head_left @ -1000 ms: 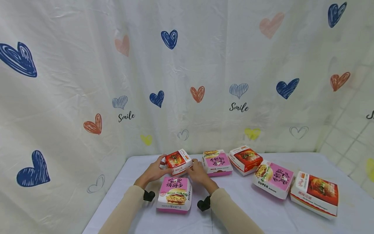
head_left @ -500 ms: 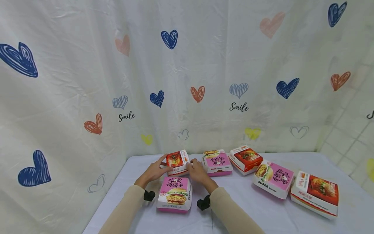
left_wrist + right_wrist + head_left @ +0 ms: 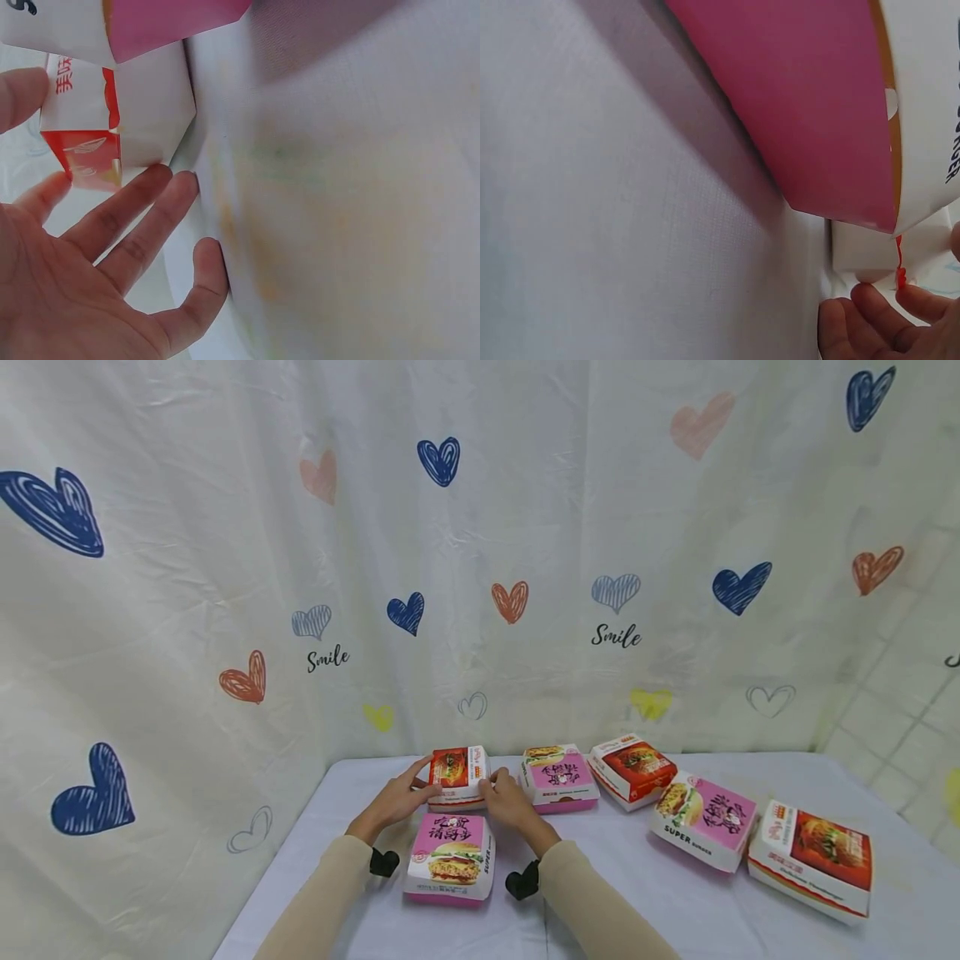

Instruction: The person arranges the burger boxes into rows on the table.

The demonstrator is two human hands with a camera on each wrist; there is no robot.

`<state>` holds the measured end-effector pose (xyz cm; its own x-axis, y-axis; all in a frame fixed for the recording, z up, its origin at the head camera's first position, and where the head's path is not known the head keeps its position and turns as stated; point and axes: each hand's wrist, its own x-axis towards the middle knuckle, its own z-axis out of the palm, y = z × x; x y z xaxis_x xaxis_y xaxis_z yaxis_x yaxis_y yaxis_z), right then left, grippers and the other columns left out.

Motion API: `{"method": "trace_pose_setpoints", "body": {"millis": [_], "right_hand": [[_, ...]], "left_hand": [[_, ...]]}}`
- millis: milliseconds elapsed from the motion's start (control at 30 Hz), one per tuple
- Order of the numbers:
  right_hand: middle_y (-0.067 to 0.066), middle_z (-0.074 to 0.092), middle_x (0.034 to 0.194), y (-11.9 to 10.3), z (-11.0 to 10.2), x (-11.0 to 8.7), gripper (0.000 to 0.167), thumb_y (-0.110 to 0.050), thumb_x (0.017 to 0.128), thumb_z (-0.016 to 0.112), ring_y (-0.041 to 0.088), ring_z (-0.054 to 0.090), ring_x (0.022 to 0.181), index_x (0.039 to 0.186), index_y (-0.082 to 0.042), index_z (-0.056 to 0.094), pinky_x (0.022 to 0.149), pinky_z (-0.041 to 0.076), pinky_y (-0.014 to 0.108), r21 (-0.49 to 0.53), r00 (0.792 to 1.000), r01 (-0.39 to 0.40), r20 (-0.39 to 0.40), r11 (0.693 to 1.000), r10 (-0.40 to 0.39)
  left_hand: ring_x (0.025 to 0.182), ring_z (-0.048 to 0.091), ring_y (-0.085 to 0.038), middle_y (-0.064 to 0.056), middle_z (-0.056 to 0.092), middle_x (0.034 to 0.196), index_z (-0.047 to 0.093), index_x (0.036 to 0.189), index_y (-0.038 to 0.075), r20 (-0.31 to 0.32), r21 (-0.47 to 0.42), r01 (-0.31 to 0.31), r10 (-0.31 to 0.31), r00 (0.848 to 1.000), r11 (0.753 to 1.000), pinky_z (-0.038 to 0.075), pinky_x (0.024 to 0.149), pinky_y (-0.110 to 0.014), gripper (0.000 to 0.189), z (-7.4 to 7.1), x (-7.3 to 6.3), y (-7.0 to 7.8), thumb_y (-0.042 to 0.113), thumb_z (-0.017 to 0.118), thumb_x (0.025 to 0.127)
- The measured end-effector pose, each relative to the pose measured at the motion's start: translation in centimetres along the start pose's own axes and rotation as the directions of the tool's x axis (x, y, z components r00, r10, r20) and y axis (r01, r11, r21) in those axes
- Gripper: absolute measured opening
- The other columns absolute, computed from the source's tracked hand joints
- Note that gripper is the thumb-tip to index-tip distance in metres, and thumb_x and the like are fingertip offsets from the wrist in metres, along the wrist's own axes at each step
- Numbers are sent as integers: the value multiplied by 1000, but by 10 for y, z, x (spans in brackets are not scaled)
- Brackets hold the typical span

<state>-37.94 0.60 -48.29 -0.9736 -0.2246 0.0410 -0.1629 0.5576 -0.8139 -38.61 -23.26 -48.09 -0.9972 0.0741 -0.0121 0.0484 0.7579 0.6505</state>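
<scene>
A white-covered table (image 3: 615, 893) carries 3 pink-and-white boxes (image 3: 450, 852) and 3 red-and-white boxes (image 3: 813, 860)

curtained-off indoor space, kind of room unclear, white curtain (image 3: 525, 518) printed with hearts (image 3: 740, 587) and the word smile (image 3: 617, 636), white-covered counter (image 3: 682, 902) before it, faint tile-like lines (image 3: 930, 703) at right

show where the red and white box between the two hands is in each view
Head: red and white box just left of centre, below mid-height, between left hand and right hand.
Left wrist: upper left, partly covered.
Right wrist: lower right, largely hidden.
Shared landmark: the nearer pink box, top left in left wrist, top right in right wrist.
</scene>
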Motion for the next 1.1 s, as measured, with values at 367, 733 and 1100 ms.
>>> {"method": "trace_pose_setpoints", "body": {"millis": [367, 733, 1100], "right_hand": [[15, 59, 107, 3, 2, 2, 35, -32, 110, 41, 26, 56, 97, 121, 1, 47, 85, 48, 44, 8, 1000, 1, 13, 1000, -2], [28, 46, 143, -3, 0, 0, 57, -33, 106, 52, 41, 48, 134, 145, 5, 34, 111, 41, 58, 78, 999, -25, -18, 997, 27], [34, 28, 158, -6, -2, 1, 75, -30, 102, 60, 52, 30, 147, 156, 7, 24, 118, 29, 64, 47, 998, 42, -39, 998, -41]], "left_hand": [[113, 67, -31, -16, 67, 128, 39, 157, 32, -6, -34, -42, 42, 999, 999, 48, 100, -61, 69, 1, 1, -2, 56, 62, 96], [102, 68, -24, -13, 70, 118, 43, 151, 30, -19, -43, -83, 82, 996, 996, 50, 94, -55, 57, 0, 4, -7, 50, 60, 100], [97, 68, -21, -12, 71, 113, 45, 148, 30, -43, -41, -112, 110, 993, 993, 51, 89, -49, 48, 0, 1, -6, 42, 57, 103]]}}
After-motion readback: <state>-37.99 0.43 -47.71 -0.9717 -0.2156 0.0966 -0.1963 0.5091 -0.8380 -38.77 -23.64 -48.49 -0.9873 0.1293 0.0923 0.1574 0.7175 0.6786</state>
